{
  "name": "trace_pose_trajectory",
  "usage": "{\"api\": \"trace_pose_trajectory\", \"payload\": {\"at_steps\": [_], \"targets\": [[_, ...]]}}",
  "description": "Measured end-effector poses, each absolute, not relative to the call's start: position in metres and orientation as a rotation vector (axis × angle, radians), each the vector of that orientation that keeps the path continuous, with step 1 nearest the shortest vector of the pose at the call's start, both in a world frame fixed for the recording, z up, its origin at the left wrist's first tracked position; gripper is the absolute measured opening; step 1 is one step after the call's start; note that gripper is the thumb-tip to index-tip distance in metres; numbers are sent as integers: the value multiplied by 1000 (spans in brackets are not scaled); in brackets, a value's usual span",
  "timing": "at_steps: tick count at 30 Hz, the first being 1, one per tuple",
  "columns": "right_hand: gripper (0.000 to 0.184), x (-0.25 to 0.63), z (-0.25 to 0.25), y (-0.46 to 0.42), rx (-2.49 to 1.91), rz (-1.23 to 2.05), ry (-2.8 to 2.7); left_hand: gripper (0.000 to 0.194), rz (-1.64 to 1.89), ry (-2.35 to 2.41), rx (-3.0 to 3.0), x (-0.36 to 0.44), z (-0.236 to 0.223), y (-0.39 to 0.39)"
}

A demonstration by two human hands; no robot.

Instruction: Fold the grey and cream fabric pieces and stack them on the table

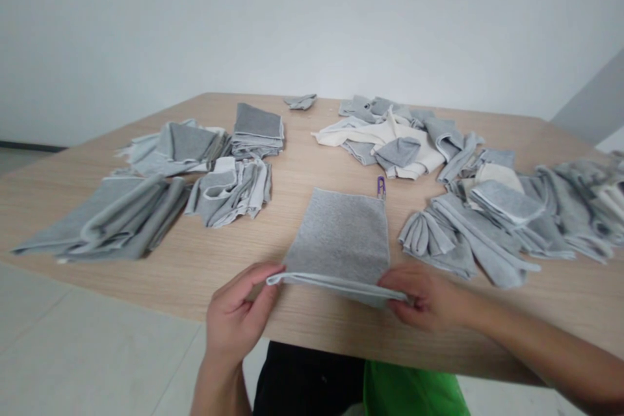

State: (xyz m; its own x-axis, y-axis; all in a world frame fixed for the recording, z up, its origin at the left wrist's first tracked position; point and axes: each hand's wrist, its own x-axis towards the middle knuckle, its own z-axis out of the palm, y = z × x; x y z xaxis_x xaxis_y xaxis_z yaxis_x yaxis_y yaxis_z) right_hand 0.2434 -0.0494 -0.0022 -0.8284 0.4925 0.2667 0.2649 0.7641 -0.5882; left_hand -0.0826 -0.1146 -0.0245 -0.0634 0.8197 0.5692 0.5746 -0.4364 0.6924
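Observation:
A grey piece of fabric (pixel 341 234) lies at the middle of the table's near side, its far part flat on the wood. Its near edge is raised and folded, showing a pale underside. My left hand (pixel 238 312) pinches the left corner of that edge between thumb and fingers. At the right corner, my right hand (pixel 422 296) grips the same edge, slightly blurred. Just beyond the fabric's far right corner is a small purple-handled tool (pixel 381 187), which looks like thread snips.
Folded grey cloths (pixel 121 218) and a neat stack of squares (pixel 257 130) are on the left. A loose heap of grey and cream pieces (pixel 390 136) lies at the back, with more grey pieces (pixel 492 221) to the right. A green item (pixel 414 390) shows below the table edge.

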Motion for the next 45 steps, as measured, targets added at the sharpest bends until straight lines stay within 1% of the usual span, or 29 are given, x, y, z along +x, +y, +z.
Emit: {"api": "trace_pose_trajectory", "payload": {"at_steps": [3,5,8,12,13,16,17,18,20,23,25,27,29,31,33,38,45], "targets": [[16,241,-5,-44,-969,928,-2299,17,1483,1723,1765,-76,-25,-107],[20,236,-9,-37,-1176,961,-2145,19,1451,1822,1663,-71,-23,-99],[25,227,-15,-22,-1382,964,-2033,24,1384,1896,1612,-64,-18,-81],[28,220,-21,-7,-1537,896,-2076,28,1265,1956,1635,-61,-23,-60],[29,219,-21,-5,-1564,856,-2112,34,1240,1977,1640,-61,-26,-56],[28,215,-21,-2,-1653,702,-2220,60,1181,2049,1650,-59,-31,-52],[26,214,-21,-2,-1674,657,-2243,64,1159,2067,1675,-58,-32,-53],[23,214,-22,-3,-1692,615,-2254,64,1137,2073,1739,-56,-32,-54],[20,213,-22,-4,-1711,545,-2255,56,1101,2044,1948,-53,-32,-59],[26,214,-23,-9,-1721,440,-2231,39,1083,1933,2215,-50,-31,-65],[32,215,-20,-11,-1698,333,-2214,32,1091,1862,2305,-49,-33,-68],[32,213,-14,-11,-1624,226,-2218,31,1067,1816,2412,-48,-37,-70],[26,208,-4,-4,-1485,171,-2278,31,959,1817,2503,-46,-43,-70],[23,197,5,10,-1344,166,-2383,31,834,1846,2540,-45,-50,-68],[24,184,12,30,-1293,184,-2500,30,778,1867,2553,-43,-55,-67],[27,148,15,84,-1366,184,-2609,30,790,1874,2568,-43,-60,-66],[35,113,0,145,-1611,313,-2657,29,810,1879,2576,-45,-63,-67]]}}
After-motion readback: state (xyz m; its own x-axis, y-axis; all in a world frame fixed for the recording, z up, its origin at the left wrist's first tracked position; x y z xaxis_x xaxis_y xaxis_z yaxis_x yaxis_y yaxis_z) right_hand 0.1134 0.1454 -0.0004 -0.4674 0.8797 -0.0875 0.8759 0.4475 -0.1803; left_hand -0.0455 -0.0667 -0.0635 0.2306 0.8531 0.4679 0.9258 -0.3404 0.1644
